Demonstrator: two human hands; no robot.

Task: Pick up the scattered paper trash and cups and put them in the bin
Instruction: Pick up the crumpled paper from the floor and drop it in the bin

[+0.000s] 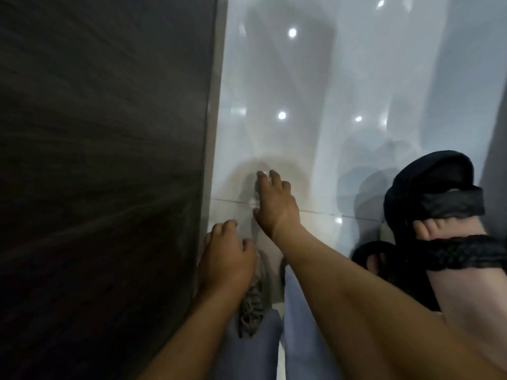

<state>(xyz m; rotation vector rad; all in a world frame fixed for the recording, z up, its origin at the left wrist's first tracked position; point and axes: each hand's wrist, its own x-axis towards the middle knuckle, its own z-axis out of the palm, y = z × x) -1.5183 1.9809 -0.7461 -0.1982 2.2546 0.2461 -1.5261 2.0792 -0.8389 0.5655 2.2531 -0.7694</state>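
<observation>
A small clear, whitish cup (257, 191) lies on the glossy pale floor close to the dark panel; motion blur smears its outline. My right hand (275, 207) reaches down over it, index finger at its top end and thumb at its lower end, so the cup sits between them. My left hand (226, 260) hangs lower and nearer to me, beside the panel's edge. Its fingers are curled in and nothing shows in it; the palm is hidden. No bin and no other trash are in view.
A tall dark wood-grain panel (104, 174) fills the left half. Another person's foot in a black strapped sandal (439, 215) stands at the right, close to my right forearm. My own legs in blue jeans (301, 325) and a grey shoe (253, 311) are below.
</observation>
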